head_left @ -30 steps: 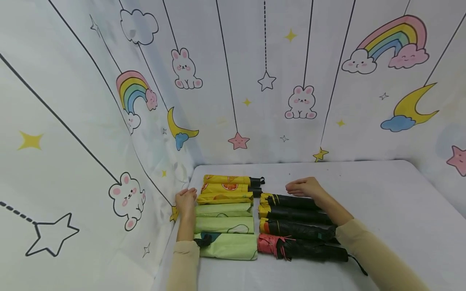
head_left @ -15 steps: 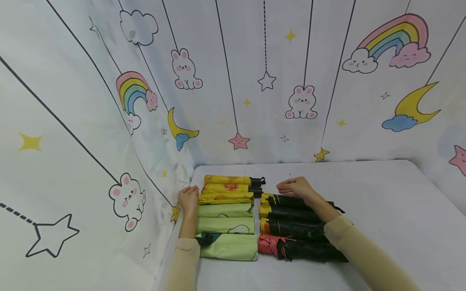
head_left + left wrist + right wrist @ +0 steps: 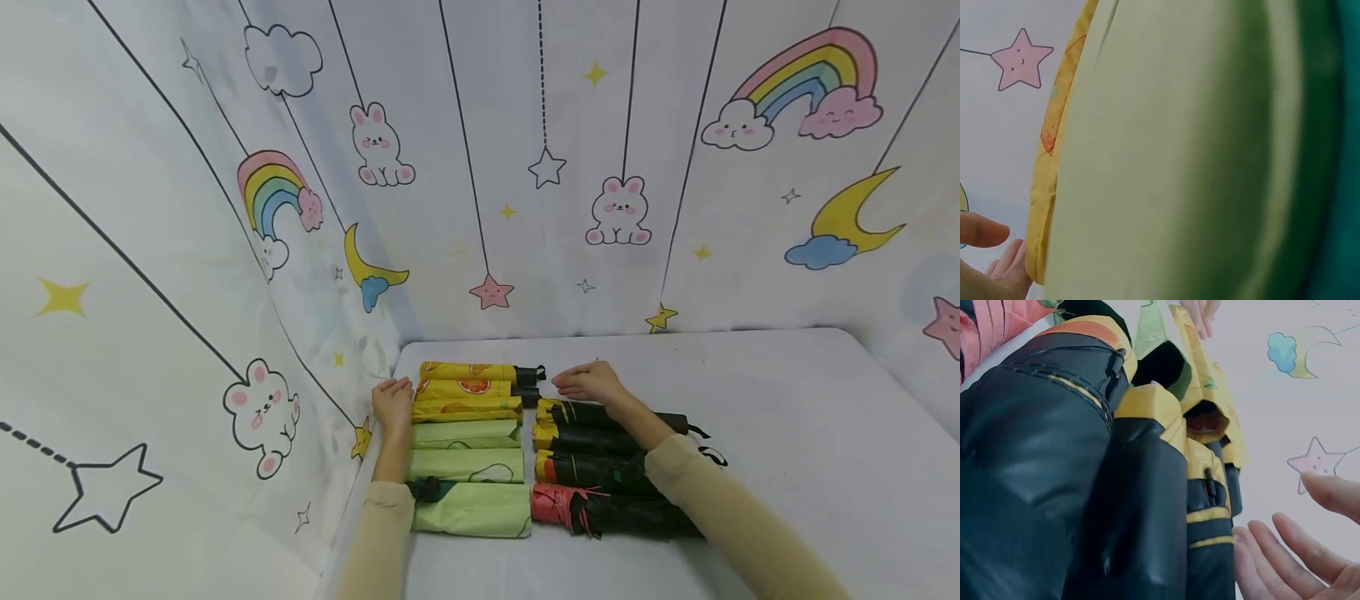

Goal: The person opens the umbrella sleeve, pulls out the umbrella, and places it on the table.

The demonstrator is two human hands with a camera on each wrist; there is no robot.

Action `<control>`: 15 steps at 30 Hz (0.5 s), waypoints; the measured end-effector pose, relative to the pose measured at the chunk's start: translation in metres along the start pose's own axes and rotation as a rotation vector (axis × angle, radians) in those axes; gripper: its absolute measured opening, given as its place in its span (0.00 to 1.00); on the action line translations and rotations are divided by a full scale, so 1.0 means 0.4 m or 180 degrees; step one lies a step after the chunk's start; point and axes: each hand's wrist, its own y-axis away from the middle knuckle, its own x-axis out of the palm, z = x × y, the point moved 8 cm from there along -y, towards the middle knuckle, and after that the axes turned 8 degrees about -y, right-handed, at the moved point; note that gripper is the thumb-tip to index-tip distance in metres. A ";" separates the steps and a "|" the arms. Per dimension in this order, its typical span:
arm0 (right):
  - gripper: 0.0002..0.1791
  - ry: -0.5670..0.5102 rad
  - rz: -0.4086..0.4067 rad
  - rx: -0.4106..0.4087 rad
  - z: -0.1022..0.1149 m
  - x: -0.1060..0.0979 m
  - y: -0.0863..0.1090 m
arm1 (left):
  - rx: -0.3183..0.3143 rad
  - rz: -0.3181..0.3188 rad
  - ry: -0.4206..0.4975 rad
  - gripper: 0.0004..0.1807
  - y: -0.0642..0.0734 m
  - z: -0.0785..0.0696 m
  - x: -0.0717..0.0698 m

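Folded umbrellas lie side by side in two columns in the head view. The left column holds yellow orange-print umbrellas [image 3: 461, 389] at the back and pale green umbrellas [image 3: 465, 465] in front. My left hand [image 3: 392, 402] is at the left ends of the yellow ones, its fingers relaxed. In the left wrist view, its fingertips [image 3: 1013, 259] come right at a yellow edge. Black umbrellas with yellow ends [image 3: 581, 440] make up most of the right column. Beyond the rearmost one, my right hand [image 3: 596, 383] reaches over with straight fingers, holding nothing; the right wrist view shows its thumb [image 3: 1335, 494] spread.
A black umbrella with a red ruffled end [image 3: 555, 505] lies at the front of the right column. The white table [image 3: 810, 433] meets a cartoon-printed curtain [image 3: 450, 217] at the back and left. My right sleeve [image 3: 720, 500] crosses over the black umbrellas.
My right hand has moved left along the back of the black umbrellas, towards the yellow ones' handles. My left hand has shifted slightly right and away from me, nearer the yellow ends.
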 end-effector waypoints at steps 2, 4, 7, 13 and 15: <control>0.19 0.0015 0.0021 -0.0012 -0.002 0.013 -0.007 | 0.0009 0.0010 -0.0030 0.22 -0.003 -0.001 0.003; 0.19 0.0046 0.0019 -0.0017 -0.005 0.023 -0.013 | 0.0021 0.0022 -0.0051 0.22 -0.008 -0.002 0.007; 0.21 0.0148 -0.0014 -0.0022 -0.010 0.037 -0.023 | 0.0063 0.0034 -0.0135 0.22 -0.016 -0.003 0.010; 0.22 0.0558 -0.0063 -0.0031 -0.024 0.054 -0.033 | 0.0097 0.0059 -0.0339 0.21 -0.023 0.003 0.015; 0.22 0.0734 -0.0070 -0.0029 -0.030 0.059 -0.036 | 0.0090 0.0051 -0.0404 0.21 -0.023 0.009 0.015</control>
